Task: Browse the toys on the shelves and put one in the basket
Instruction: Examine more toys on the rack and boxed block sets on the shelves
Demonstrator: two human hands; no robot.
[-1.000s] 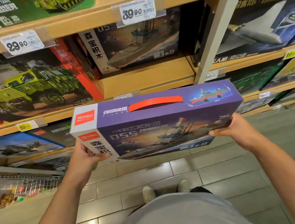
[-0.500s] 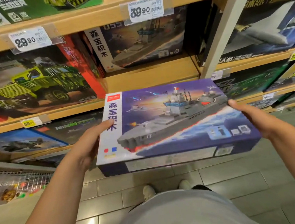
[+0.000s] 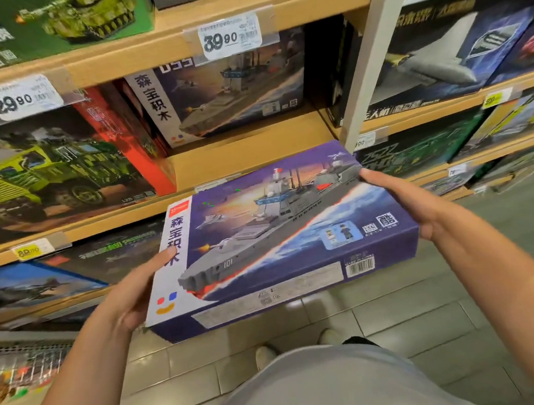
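Between the shelves and the person's body, the warship toy box is off the shelf, face up and clamped at its short ends by the left hand and right hand, so choosing looks done while placing it in the wire basket at lower left remains.

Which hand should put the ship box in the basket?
Probably the left hand. It grips the ship box on the side nearest the wire basket, low at the person's left; the right hand holds the far end.
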